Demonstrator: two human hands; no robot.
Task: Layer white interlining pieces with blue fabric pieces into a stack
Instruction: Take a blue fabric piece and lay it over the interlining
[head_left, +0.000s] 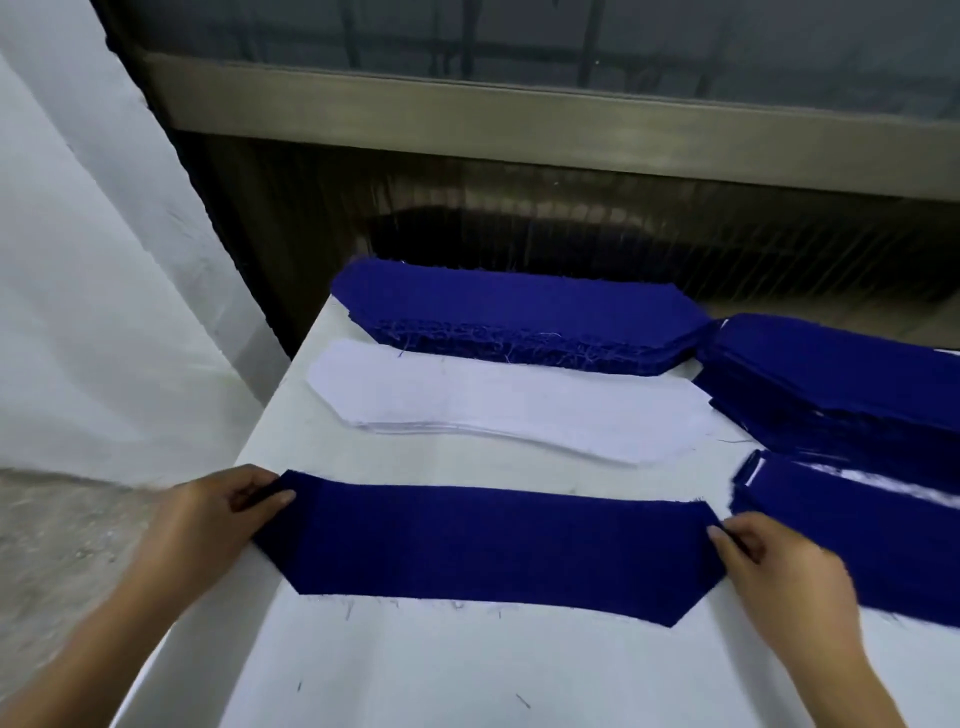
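A long blue fabric piece (488, 545) with pointed ends lies flat near the front of the white table (415, 670). My left hand (218, 514) pinches its left end at the table's left edge. At the opposite end, my right hand (774, 561) pinches the right tip. Behind it lies a thin pile of white interlining pieces (509, 405). Further back sits a thick stack of blue fabric pieces (514, 317) with frayed edges.
Two more piles of blue pieces lie at the right, one at mid height (841, 384) and one lower (862, 525) with white layers showing at its edges. A white cloth (104, 249) hangs at the left. A dark window wall (571, 208) stands behind the table.
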